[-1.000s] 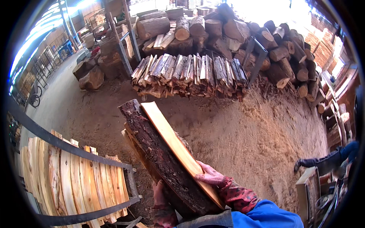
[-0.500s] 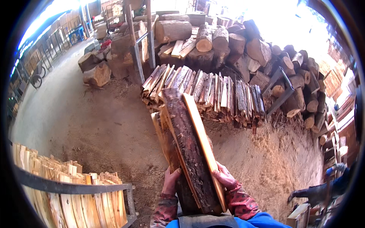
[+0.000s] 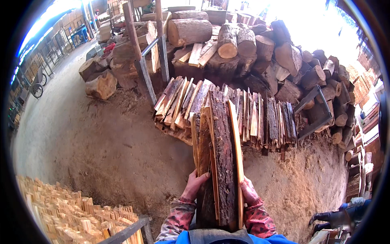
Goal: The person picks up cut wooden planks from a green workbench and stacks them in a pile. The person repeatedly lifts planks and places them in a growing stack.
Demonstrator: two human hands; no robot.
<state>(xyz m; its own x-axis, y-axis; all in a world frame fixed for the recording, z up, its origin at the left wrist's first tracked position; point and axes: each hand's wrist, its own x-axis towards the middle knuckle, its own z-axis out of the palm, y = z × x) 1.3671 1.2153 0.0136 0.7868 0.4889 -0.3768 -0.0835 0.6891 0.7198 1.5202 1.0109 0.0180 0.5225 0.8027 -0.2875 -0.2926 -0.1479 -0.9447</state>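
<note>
I carry a bundle of bark-covered wood slabs (image 3: 221,158) upright against my chest, their top ends pointing toward the woodpile. My left hand (image 3: 194,185) grips the bundle's left edge with fingers curled over the front. My right hand (image 3: 248,191) clasps its right edge, against a pale sawn board. Just beyond the slabs lies a row of split slabs (image 3: 231,112) stacked on edge on the ground.
A big heap of round logs (image 3: 260,49) rises behind the row. A metal post (image 3: 146,73) and stumps (image 3: 101,83) stand at the left. A rack of cut boards (image 3: 73,211) fills the lower left. Sawdust (image 3: 308,183) covers the ground. Another person's gloved hand (image 3: 337,217) shows at lower right.
The view has turned and moved toward the stacked slabs. The bundle swung from leaning left to nearly upright, and both hands now hold its sides.
</note>
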